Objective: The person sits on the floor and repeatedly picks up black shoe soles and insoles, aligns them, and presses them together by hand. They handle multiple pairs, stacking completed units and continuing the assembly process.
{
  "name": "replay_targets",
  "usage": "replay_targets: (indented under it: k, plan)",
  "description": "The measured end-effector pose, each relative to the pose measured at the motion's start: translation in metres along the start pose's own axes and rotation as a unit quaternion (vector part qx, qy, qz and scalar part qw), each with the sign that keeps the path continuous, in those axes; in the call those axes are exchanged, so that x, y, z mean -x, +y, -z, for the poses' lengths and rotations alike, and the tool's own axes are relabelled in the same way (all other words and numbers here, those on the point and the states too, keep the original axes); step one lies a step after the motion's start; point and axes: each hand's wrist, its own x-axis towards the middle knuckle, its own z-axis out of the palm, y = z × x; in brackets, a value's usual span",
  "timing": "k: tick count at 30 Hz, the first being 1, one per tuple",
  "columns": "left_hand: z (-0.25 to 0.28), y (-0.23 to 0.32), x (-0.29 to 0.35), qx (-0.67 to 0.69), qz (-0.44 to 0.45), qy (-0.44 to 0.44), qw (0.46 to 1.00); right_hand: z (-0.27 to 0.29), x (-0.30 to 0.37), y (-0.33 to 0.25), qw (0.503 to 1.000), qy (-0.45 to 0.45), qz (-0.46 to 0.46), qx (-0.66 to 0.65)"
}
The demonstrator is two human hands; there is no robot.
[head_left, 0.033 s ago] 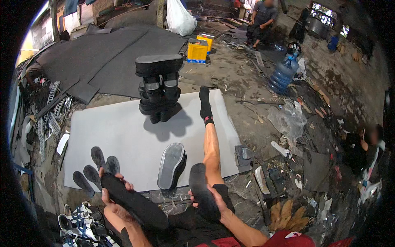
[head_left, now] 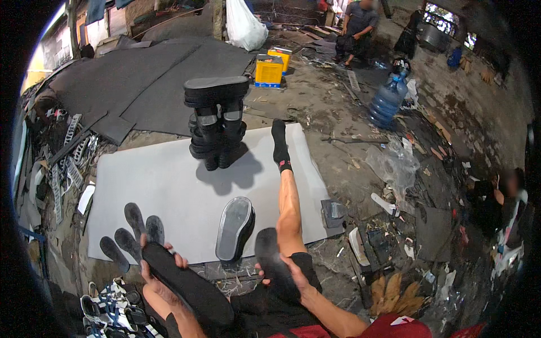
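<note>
My left hand [head_left: 163, 281] is closed round a thick black shoe sole [head_left: 189, 287], tilted from upper left to lower right over my lap. In my right hand [head_left: 296, 281] is a dark grey sole [head_left: 267, 245] with a dull, worn-looking face, thumb on one side and fingertips on the other. The two soles are apart. Ahead of my hands, a sandal [head_left: 234, 225] lies with its grey, pale-edged bottom up on a white sheet [head_left: 163, 174]. Several thin dark soles [head_left: 134, 219] fan out by my left hand. Farther off stands a stack of black sandals [head_left: 217, 121].
My socked foot [head_left: 279, 141] rests on the sheet. White-and-blue straps [head_left: 121, 310] heap at lower left. Dark sheets [head_left: 152, 79], yellow boxes [head_left: 269, 70] and a blue water jug [head_left: 389, 101] lie beyond. Scraps litter the right; one person [head_left: 360, 25] sits far back, another at far right.
The sole in my right hand has dipped slightly toward me and to the left. The black sole in my left hand has shifted a little to the right and down.
</note>
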Motion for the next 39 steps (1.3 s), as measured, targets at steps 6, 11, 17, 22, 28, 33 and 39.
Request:
replay_targets:
  k: [6, 11, 17, 22, 28, 33, 39]
  plan:
    - [0.075, -0.036, 0.083, 0.127, 0.155, 0.235, 0.951, 0.008, -0.005, 0.044, 0.98, -0.102, -0.134, -0.108]
    - [0.053, -0.059, 0.097, 0.198, 0.182, 0.216, 0.939, -0.017, 0.008, 0.032, 0.97, -0.081, -0.153, -0.171]
    - [0.013, -0.061, 0.066, 0.095, 0.136, 0.159, 0.973, -0.049, -0.008, -0.007, 0.973, -0.172, -0.075, -0.132]
    - [-0.021, -0.06, 0.035, 0.095, 0.106, 0.125, 0.982, -0.089, 0.008, -0.032, 0.994, -0.025, 0.05, 0.098]
    - [-0.08, -0.064, 0.024, 0.153, 0.071, 0.043, 0.985, -0.174, 0.068, -0.036, 0.714, 0.075, 0.303, 0.627]
    - [-0.097, -0.062, 0.03, 0.09, 0.086, 0.041, 0.991, -0.176, 0.078, -0.004, 0.582, 0.082, 0.386, 0.711]
    - [-0.102, -0.06, 0.036, 0.04, 0.083, 0.014, 0.996, -0.177, 0.075, 0.011, 0.543, 0.08, 0.395, 0.737]
